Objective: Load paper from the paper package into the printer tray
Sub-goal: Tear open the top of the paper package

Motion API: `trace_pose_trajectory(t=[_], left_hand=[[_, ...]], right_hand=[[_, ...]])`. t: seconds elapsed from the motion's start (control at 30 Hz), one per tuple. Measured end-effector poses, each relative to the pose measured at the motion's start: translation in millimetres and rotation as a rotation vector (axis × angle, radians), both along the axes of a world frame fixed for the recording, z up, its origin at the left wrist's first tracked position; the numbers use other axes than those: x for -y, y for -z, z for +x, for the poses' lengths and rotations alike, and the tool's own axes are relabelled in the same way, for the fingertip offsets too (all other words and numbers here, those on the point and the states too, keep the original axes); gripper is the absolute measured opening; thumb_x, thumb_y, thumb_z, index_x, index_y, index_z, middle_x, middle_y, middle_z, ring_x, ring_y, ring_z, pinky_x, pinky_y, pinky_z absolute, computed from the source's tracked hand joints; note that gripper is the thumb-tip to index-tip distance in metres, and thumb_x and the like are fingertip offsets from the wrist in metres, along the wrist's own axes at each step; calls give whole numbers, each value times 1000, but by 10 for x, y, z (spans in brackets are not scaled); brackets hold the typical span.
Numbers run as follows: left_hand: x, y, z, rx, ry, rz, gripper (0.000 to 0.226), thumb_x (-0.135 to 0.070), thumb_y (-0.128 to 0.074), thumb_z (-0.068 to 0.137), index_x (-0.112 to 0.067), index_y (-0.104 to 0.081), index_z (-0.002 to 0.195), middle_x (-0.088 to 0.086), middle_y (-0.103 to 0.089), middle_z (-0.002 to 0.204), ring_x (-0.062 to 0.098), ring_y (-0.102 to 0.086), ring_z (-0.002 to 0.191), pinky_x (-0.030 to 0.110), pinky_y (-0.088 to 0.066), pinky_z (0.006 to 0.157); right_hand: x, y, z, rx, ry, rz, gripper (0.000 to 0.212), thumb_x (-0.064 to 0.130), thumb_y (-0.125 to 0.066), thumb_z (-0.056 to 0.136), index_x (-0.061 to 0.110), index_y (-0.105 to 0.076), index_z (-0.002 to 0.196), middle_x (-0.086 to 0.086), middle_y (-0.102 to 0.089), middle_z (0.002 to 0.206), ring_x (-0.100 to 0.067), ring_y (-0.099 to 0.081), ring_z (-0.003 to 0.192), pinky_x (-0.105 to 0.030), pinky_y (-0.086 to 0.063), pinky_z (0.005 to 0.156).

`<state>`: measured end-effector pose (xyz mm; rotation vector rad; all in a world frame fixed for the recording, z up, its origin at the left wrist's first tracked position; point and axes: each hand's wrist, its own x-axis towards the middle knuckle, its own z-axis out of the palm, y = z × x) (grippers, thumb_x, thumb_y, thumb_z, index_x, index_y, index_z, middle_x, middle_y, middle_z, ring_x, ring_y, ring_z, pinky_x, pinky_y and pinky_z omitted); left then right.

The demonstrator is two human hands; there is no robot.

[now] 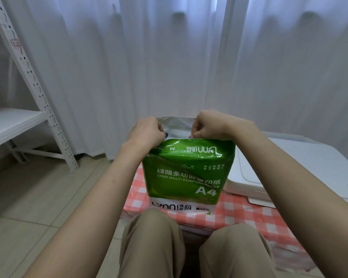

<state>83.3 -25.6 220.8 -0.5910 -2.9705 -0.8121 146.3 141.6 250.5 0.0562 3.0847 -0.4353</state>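
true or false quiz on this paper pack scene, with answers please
1. The left hand and right hand both grip the top of the green plastic paper package. True.
2. The package lies flat on the floor. False: it stands upright on the red-and-white checked tablecloth.
3. The white printer sits to the package's right. True.
4. The package top is sealed. False: it is open, showing its silvery lining.

A red-checked, cloth-covered table (249, 213) bears the green paper package (186, 177) standing upright, with the white printer (289, 167) just right of the package
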Motion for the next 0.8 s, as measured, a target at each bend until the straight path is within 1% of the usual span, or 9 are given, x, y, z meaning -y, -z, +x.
trace_pose_trajectory(t=[0.07,0.2,0.33,0.47,0.53,0.63,0.67,0.8], left_hand=[[-6,-2,5,-8,-9,-6,16,-24,-61,85,-16,-72,94,13,-68,104,33,-60,99,35,-49,82],[-3,-18,-1,7,0,3,16,-24,-62,85,-16,-72,95,13,-67,108,32,-59,102,37,-50,86],[-2,-26,0,16,5,15,16,-24,-62,85,-16,-71,96,12,-66,110,31,-58,104,35,-49,86],[-4,-26,-16,19,-1,25,15,-24,-62,84,-17,-71,94,11,-67,108,31,-59,102,34,-48,84],[-10,-25,-32,21,-4,28,13,-24,-63,84,-18,-71,93,11,-67,107,30,-59,101,33,-48,82],[-26,-23,-58,23,-6,31,14,-24,-64,83,-17,-71,92,11,-67,106,30,-59,100,35,-50,84],[-31,-28,-65,22,-4,29,15,-24,-64,82,-16,-71,93,12,-68,106,31,-59,101,35,-50,84],[-45,-41,-63,25,-2,28,18,-22,-65,81,-12,-71,94,14,-68,105,33,-60,101,35,-50,83]], right_hand=[[2,-9,28,20,1,-3,15,18,-63,83,15,-75,92,-1,-72,90,-15,-63,81,-29,-52,75],[3,-31,25,69,-3,25,17,16,-57,86,18,-73,93,0,-69,91,-19,-64,88,-34,-53,82],[12,-42,7,96,-8,48,20,14,-55,88,14,-72,99,-3,-70,97,-22,-64,92,-36,-53,85],[6,-49,-2,92,-13,57,19,14,-57,89,12,-72,100,-5,-71,103,-21,-62,90,-34,-51,85],[18,-56,0,102,-15,70,21,14,-55,90,10,-71,102,-7,-71,105,-22,-63,90,-34,-50,83],[62,-54,-6,106,-22,157,27,11,-48,90,-1,-67,105,-17,-68,110,-32,-63,100,-39,-50,85],[79,-56,-12,106,-25,184,28,9,-47,89,-2,-67,106,-18,-68,111,-33,-63,102,-40,-50,87],[97,-87,-27,97,-25,196,25,8,-52,88,8,-70,104,-10,-69,110,-26,-63,99,-34,-51,85]])
